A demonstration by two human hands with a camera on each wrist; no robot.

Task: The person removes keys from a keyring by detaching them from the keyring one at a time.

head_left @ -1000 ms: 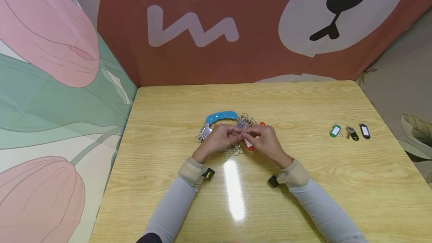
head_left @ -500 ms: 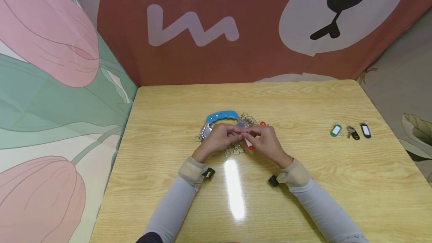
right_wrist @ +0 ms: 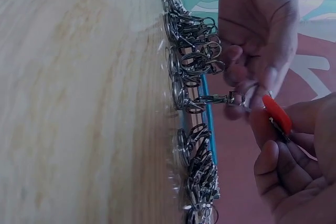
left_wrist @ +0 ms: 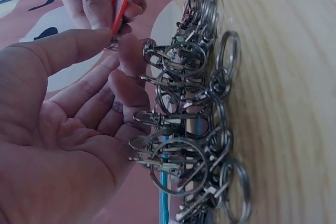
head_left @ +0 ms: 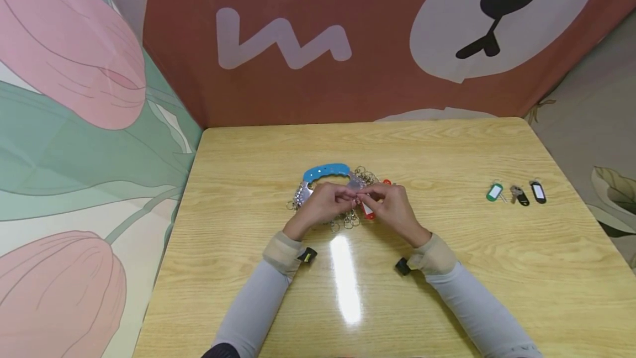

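Observation:
A key-ring holder with a blue grip (head_left: 326, 171) lies mid-table, its metal frame hung with many split rings and clasps (right_wrist: 199, 66). Over its near right part, my left hand (head_left: 325, 203) pinches a small split ring (left_wrist: 112, 44) between thumb and forefinger. Facing it, my right hand (head_left: 392, 209) holds a red key tag (right_wrist: 277, 115) in its fingers, with the tag's end right at the pinched ring. The tag's white label shows in the head view. A clasp (right_wrist: 223, 98) reaches from the holder toward the left fingertips.
Another small red piece (head_left: 386, 182) shows just behind the right hand. Far right on the wooden table (head_left: 238, 303) lie a green key tag (head_left: 494, 192), a black tag with keys (head_left: 520, 197) and a black tag with a white label (head_left: 538, 193).
The right fingertips have shifted slightly, and the red key tag has tilted and risen a little. The left hand and the holder stay in place.

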